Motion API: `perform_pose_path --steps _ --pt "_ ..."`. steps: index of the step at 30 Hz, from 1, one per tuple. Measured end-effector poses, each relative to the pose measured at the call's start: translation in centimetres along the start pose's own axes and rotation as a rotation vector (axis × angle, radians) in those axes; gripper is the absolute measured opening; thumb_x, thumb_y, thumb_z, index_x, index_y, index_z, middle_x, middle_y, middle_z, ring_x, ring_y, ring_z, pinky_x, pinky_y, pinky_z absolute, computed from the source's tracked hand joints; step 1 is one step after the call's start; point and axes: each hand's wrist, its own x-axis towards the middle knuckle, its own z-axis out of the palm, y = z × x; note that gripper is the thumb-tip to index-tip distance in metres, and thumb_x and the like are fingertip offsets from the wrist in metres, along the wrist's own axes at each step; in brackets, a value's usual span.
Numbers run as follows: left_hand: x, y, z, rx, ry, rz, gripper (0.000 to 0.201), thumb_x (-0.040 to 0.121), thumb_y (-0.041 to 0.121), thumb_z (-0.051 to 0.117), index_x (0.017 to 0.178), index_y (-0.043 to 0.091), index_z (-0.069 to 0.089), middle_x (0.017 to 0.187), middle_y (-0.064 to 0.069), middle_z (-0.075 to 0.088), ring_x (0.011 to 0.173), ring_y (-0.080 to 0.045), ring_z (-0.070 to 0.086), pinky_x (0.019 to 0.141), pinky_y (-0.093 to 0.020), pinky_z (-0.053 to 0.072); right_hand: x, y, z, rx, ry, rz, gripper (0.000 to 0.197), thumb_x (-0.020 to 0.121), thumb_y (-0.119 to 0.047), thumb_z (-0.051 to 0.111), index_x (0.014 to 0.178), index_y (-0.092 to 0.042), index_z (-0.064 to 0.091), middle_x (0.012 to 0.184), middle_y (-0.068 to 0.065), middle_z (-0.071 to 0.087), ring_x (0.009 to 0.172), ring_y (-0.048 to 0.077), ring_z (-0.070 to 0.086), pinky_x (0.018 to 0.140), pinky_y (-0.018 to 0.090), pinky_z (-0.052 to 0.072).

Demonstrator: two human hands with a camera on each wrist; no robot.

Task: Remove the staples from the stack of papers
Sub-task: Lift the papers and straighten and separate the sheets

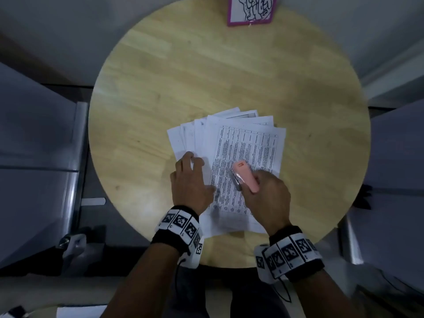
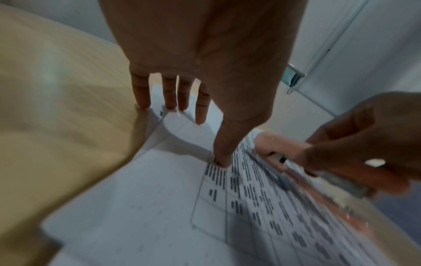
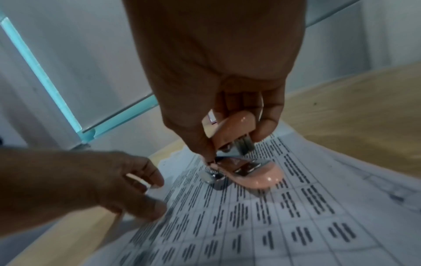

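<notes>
A fanned stack of white papers (image 1: 247, 143) lies on the round wooden table (image 1: 206, 76), with a printed table sheet on top. My left hand (image 1: 190, 177) rests on the stack's left side; its straight fingers (image 2: 169, 97) and thumb (image 2: 224, 154) press the sheets down. My right hand (image 1: 266, 196) grips a pink stapler (image 1: 245, 177) over the printed sheet (image 3: 296, 216). The stapler (image 3: 232, 129) is swung apart, its metal base (image 3: 241, 167) lying on the paper. No staple is discernible.
A pink-framed card with a black line drawing (image 1: 251, 10) lies at the table's far edge. Grey furniture stands to the left (image 1: 34, 134) and right (image 1: 394, 145) of the table. A white sheet (image 1: 78, 312) shows at the bottom left.
</notes>
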Motion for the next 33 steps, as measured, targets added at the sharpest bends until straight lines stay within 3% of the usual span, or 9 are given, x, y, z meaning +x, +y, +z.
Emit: perform_pose_path --steps 4,8,11,17,19,21,24,28,33 --pt "-0.3 0.0 0.6 0.029 0.040 -0.001 0.069 0.062 0.039 0.082 0.121 0.020 0.050 0.143 -0.001 0.037 0.129 -0.025 0.039 0.095 -0.042 0.038 1.5 1.8 -2.0 0.111 0.139 0.096 0.024 0.088 -0.028 0.075 0.105 -0.012 0.071 0.087 0.002 0.073 0.060 0.014 0.060 0.051 0.013 0.033" --pt "-0.1 0.3 0.4 0.073 0.021 -0.002 0.072 0.065 0.040 0.082 0.124 0.017 0.048 0.143 -0.003 0.036 0.129 -0.027 0.037 0.096 -0.044 0.039 4.0 4.9 -4.2 0.163 0.279 0.256 0.017 0.087 -0.025 0.073 0.093 -0.010 0.071 0.084 0.008 0.073 0.064 0.018 0.052 0.058 0.020 0.030" --pt "0.4 0.6 0.2 0.104 -0.005 -0.021 0.075 0.063 0.042 0.083 0.124 0.015 0.047 0.141 -0.004 0.036 0.129 -0.029 0.036 0.096 -0.047 0.041 5.6 7.3 -4.6 0.148 0.328 0.317 0.021 0.085 -0.028 0.070 0.092 -0.008 0.069 0.087 0.014 0.072 0.072 0.029 0.061 0.065 0.027 0.036" --pt "0.4 0.8 -0.2 0.073 -0.036 -0.039 0.073 0.062 0.040 0.084 0.121 0.016 0.046 0.139 -0.004 0.035 0.128 -0.028 0.035 0.098 -0.048 0.040 6.9 8.7 -4.1 0.088 0.291 0.313 0.035 0.087 -0.038 0.064 0.105 -0.008 0.068 0.100 0.014 0.073 0.093 0.036 0.066 0.077 0.039 0.051" --pt "0.4 0.7 -0.5 0.010 -0.061 -0.064 0.075 0.064 0.038 0.084 0.124 0.015 0.046 0.141 -0.005 0.033 0.129 -0.029 0.033 0.098 -0.048 0.040 6.2 8.0 -4.5 0.068 0.390 0.245 0.040 0.089 -0.038 0.066 0.114 -0.007 0.065 0.112 0.014 0.069 0.106 0.036 0.061 0.082 0.037 0.048" --pt "0.6 0.6 -1.0 -0.146 -0.031 -0.156 0.079 0.068 0.032 0.085 0.131 0.010 0.042 0.143 -0.009 0.031 0.130 -0.031 0.031 0.101 -0.048 0.039 5.0 6.5 -4.8 0.097 0.544 0.082 0.034 0.090 -0.031 0.069 0.113 -0.006 0.065 0.108 0.014 0.069 0.101 0.034 0.060 0.078 0.027 0.040" --pt "0.8 0.4 -1.7 -0.350 0.061 -0.335 0.082 0.076 0.027 0.081 0.139 0.006 0.034 0.145 -0.016 0.029 0.132 -0.033 0.032 0.106 -0.041 0.038 3.2 5.0 -3.6 0.110 0.385 -0.047 0.036 0.094 -0.033 0.064 0.121 -0.009 0.062 0.102 0.011 0.071 0.092 0.029 0.064 0.076 0.025 0.043" --pt "1.3 0.7 -1.9 -0.463 0.124 -0.401 0.082 0.079 0.028 0.078 0.142 0.005 0.032 0.146 -0.015 0.031 0.133 -0.032 0.036 0.099 -0.028 0.032 3.2 5.3 -0.9 0.160 0.148 0.080 0.054 0.094 -0.038 0.060 0.141 -0.013 0.046 0.115 0.011 0.068 0.098 0.030 0.067 0.081 0.035 0.054" --pt "2.4 1.2 -2.2 -0.470 0.060 -0.315 0.084 0.080 0.035 0.077 0.145 0.009 0.030 0.151 -0.009 0.032 0.138 -0.028 0.034 0.112 -0.036 0.032 4.6 3.3 -1.2 0.336 0.140 0.048 0.011 0.092 -0.015 0.065 0.100 -0.007 0.065 0.087 -0.008 0.065 0.081 0.012 0.060 0.071 0.013 0.043"
